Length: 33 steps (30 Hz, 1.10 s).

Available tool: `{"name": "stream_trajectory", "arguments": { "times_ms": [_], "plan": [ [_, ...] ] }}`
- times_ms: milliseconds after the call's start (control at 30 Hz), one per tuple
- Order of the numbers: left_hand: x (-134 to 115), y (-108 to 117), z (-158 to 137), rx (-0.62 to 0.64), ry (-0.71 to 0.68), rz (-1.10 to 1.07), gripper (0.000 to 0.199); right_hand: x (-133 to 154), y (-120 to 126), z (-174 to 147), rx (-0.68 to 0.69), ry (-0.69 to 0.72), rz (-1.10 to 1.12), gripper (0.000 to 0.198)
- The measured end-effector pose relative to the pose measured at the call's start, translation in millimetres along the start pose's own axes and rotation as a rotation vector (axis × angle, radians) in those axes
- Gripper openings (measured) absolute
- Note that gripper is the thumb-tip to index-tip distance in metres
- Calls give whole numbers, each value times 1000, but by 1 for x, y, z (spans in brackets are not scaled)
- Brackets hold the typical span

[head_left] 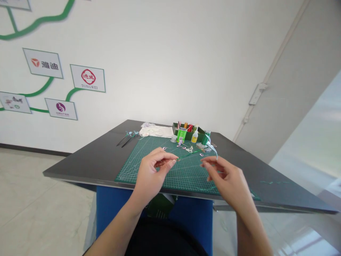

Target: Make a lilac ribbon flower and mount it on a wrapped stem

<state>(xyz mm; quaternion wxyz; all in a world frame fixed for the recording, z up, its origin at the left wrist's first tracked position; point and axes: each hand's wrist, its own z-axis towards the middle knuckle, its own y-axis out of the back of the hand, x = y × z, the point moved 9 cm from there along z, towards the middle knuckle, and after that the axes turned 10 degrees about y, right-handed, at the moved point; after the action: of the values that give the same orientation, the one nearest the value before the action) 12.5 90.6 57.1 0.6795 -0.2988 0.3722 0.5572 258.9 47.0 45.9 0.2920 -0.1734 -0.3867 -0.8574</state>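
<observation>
Between the thumb and index finger of my left hand [155, 168] is the end of a thin green stem [190, 154]. It slants up to the right over the mat, toward a pale blue, petal-like piece [211, 145] at its far end. My right hand [223, 174] hovers right of the stem, below the pale blue piece. Its thumb and index fingertips come together; whether something thin is pinched there I cannot make out. Beneath both hands lies a green gridded cutting mat [141, 156]. Scissors [189, 149] rest on it beyond my hands.
At the back stand a green can [182, 134], a glue bottle [194, 136], a small clear jar [173, 139] and a dark green box [188, 136] of supplies. A green spool [205, 139] is right of them. White cloth [162, 132] and two blue-topped stems [129, 139] lie left.
</observation>
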Motion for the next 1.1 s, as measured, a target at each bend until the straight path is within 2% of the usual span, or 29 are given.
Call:
{"name": "stream_trajectory", "arguments": {
  "times_ms": [67, 133, 233, 300, 533, 667, 800, 1000, 1100],
  "plan": [
    [-5, -1, -3, 2, -27, 41, 15, 34, -32, -11, 82, 29, 255, 39],
    [-8, -1, -6, 2, -50, 72, 16, 55, -55, -17, 115, 38, 466, 43],
    [-11, 0, -8, -15, -66, 103, 17, 60, -73, -22, 128, -9, 660, 51],
    [-12, 2, -8, -26, -68, 119, 17, 57, -76, -25, 119, -32, 665, 54],
    [-14, -2, -9, -16, -83, 161, 16, 60, -58, -41, 68, 71, 384, 44],
    [-15, -3, -12, -31, -90, 172, 15, 66, -55, -51, 95, 160, 303, 39],
    [-18, -3, -14, -42, -111, 217, 16, 78, -40, -57, 65, 268, 255, 31],
    [-25, -6, -16, -50, -179, 292, 18, 109, -26, -59, 278, 325, 278, 26],
    [-26, -11, -17, -21, -191, 323, 18, 129, -10, -47, 314, 362, 310, 26]
  ]
}}
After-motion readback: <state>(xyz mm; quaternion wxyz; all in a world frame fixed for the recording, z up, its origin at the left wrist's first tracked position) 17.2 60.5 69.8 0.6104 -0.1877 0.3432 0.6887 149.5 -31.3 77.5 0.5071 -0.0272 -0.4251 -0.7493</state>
